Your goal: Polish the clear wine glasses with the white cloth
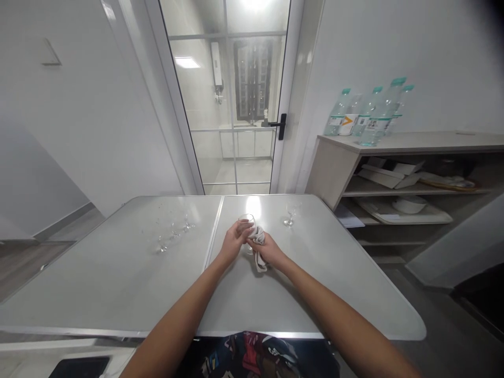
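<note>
My left hand (236, 236) is closed around a clear stemmed glass (247, 218), held above the middle of the table. My right hand (270, 248) grips a pale cloth (259, 236) and presses it against the side of the same glass. The cloth's loose end hangs below my fingers. Part of the bowl and stem is hidden by the fingers and the cloth. One more stemmed glass (289, 216) stands apart on the table, to the right and farther from me. On the left half are several clear glasses (173, 230), faint against the surface.
The light grey table (157, 294) has a seam down its middle. Beyond it is a glass-paned door (252, 115) with a black handle. At the right a shelf unit (334, 168) carries several plastic bottles (376, 123) on top and trays and a bowl (409, 203) inside.
</note>
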`<action>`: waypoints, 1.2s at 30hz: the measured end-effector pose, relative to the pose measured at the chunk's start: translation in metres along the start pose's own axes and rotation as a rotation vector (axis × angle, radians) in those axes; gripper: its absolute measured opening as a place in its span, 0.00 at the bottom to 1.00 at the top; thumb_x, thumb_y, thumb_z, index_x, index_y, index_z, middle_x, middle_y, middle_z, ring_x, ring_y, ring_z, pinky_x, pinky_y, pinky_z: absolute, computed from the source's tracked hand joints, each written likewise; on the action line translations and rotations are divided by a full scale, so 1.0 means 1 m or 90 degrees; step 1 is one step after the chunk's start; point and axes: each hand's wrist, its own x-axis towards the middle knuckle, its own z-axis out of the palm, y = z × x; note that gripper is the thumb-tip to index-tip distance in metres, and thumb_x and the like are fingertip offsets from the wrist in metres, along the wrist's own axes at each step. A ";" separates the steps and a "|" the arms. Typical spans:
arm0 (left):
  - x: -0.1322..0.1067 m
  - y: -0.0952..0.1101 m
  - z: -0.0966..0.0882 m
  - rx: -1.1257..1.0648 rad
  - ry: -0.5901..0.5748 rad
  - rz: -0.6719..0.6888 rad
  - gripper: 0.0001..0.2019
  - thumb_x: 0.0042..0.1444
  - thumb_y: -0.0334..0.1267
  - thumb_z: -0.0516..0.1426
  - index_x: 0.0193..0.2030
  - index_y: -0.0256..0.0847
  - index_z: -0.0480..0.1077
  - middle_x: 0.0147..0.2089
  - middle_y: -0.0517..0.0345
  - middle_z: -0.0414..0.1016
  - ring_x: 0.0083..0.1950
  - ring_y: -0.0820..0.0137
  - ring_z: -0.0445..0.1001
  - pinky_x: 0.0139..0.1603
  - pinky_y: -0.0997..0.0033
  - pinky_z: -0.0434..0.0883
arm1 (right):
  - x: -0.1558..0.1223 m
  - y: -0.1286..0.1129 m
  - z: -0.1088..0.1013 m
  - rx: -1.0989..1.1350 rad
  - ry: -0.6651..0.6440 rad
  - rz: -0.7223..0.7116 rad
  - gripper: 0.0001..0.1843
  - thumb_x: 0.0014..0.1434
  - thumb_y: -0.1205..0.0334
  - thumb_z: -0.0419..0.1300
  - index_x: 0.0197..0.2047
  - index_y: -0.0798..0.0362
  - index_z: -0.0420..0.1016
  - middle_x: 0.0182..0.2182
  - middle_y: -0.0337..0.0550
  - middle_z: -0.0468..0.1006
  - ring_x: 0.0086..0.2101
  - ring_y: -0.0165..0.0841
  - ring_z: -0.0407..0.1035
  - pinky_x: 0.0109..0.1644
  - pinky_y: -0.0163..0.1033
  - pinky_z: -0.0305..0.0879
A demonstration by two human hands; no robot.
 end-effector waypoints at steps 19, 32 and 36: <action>-0.002 0.002 -0.016 0.514 0.206 0.226 0.28 0.59 0.44 0.65 0.65 0.48 0.65 0.51 0.52 0.71 0.37 0.72 0.72 0.44 0.67 0.74 | 0.009 -0.020 -0.034 0.293 0.093 0.134 0.16 0.52 0.54 0.62 0.42 0.52 0.76 0.35 0.50 0.82 0.38 0.46 0.77 0.41 0.49 0.74; -0.004 0.002 -0.010 0.478 0.155 0.214 0.28 0.59 0.44 0.65 0.65 0.48 0.65 0.51 0.53 0.71 0.36 0.73 0.73 0.42 0.68 0.74 | 0.009 -0.029 -0.028 0.264 0.147 0.154 0.23 0.54 0.50 0.59 0.47 0.56 0.80 0.29 0.44 0.81 0.29 0.37 0.73 0.32 0.37 0.68; -0.005 0.003 -0.010 0.500 0.200 0.231 0.28 0.59 0.45 0.65 0.65 0.48 0.65 0.52 0.51 0.71 0.37 0.71 0.73 0.46 0.65 0.74 | 0.012 -0.026 -0.033 0.289 0.139 0.148 0.16 0.56 0.52 0.61 0.42 0.53 0.78 0.32 0.43 0.81 0.32 0.36 0.74 0.33 0.36 0.68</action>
